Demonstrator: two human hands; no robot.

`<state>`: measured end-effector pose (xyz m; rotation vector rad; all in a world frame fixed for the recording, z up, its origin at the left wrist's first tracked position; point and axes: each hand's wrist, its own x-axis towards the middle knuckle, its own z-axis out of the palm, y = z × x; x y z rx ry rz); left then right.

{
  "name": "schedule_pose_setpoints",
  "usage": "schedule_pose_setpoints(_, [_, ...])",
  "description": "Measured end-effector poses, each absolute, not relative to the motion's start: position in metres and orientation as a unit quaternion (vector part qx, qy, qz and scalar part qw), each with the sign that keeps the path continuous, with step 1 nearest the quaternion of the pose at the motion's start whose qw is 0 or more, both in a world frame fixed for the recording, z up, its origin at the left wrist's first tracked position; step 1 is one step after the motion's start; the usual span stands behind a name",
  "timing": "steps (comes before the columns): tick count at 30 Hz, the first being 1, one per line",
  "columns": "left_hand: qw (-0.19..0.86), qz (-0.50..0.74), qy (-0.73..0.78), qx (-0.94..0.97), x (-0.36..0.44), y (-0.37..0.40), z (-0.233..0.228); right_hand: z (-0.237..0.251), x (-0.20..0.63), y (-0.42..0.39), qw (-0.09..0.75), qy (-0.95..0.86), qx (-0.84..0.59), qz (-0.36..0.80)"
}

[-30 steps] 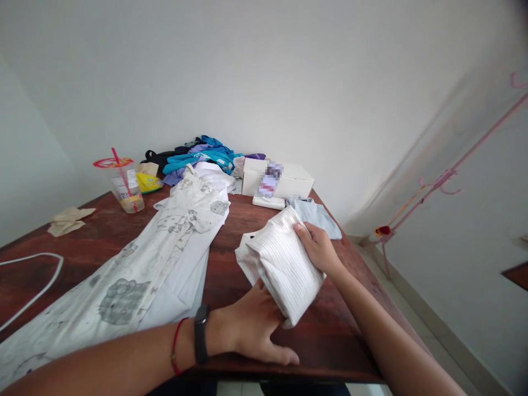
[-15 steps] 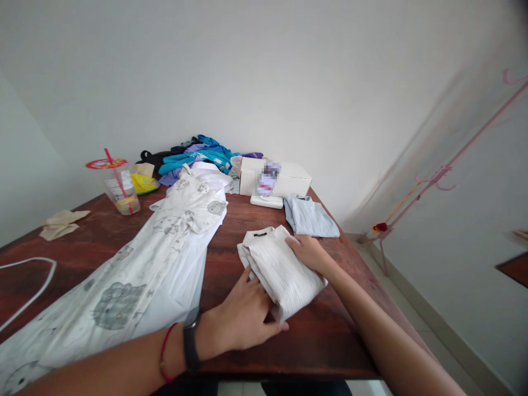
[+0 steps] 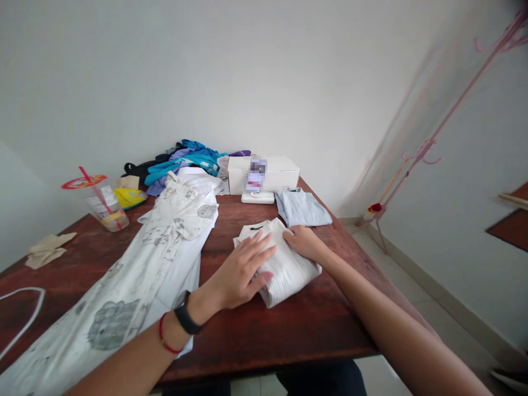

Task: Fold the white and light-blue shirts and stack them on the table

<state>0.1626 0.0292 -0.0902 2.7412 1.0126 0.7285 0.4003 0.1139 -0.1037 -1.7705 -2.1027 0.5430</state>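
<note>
A cream striped shirt (image 3: 291,272), folded into a compact bundle with its dark neck label showing, lies on the wooden table in front of me. Across its left part my left hand (image 3: 243,267) rests with the fingers stretched and spread, wearing a black band and a red string on the wrist. My right hand (image 3: 305,242) grips the shirt's upper right edge, its fingers curled and partly hidden. Just beyond that hand lies a folded light blue garment (image 3: 305,208).
Left of the shirt stretch a cartoon-print garment (image 3: 113,324) and white cloth beneath it. A plastic cup (image 3: 105,206) with a straw stands further left. Behind are a clothes heap (image 3: 185,162), a white box (image 3: 280,173) and a phone on a white stand (image 3: 258,198). A pink rack (image 3: 454,104) leans across the right side.
My left hand has moved from the shirt's lower left edge up onto its top, fingers now spread. My right hand stays at the upper right edge. The view has shifted slightly.
</note>
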Motion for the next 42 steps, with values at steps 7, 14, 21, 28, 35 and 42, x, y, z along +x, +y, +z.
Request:
schedule_pose_setpoints(7, [0.142,0.131,0.389,0.901,0.171,0.031,-0.106,-0.091,0.404,0.107,0.06,-0.749,-0.638,0.168])
schedule_pose_setpoints(14, [0.146,0.145,0.457,0.865,0.169,0.032,-0.109,-0.092,0.404,0.112,0.077,-0.743,-0.647,0.153])
schedule_pose_setpoints(21, [0.157,0.269,0.357,0.881,0.171,0.024,-0.096,-0.082,0.408,0.112,0.133,-0.715,-0.666,0.165])
schedule_pose_setpoints(28, [0.182,0.161,0.361,0.9,0.181,0.023,-0.101,-0.092,0.413,0.114,0.04,-0.72,-0.672,0.17])
schedule_pose_setpoints(35, [0.178,0.075,0.41,0.891,0.177,0.026,-0.103,-0.089,0.418,0.113,0.057,-0.725,-0.673,0.133])
schedule_pose_setpoints(42, [0.165,0.027,0.439,0.883,0.178,0.03,-0.104,-0.09,0.398,0.097,0.24,-0.867,-0.434,0.049])
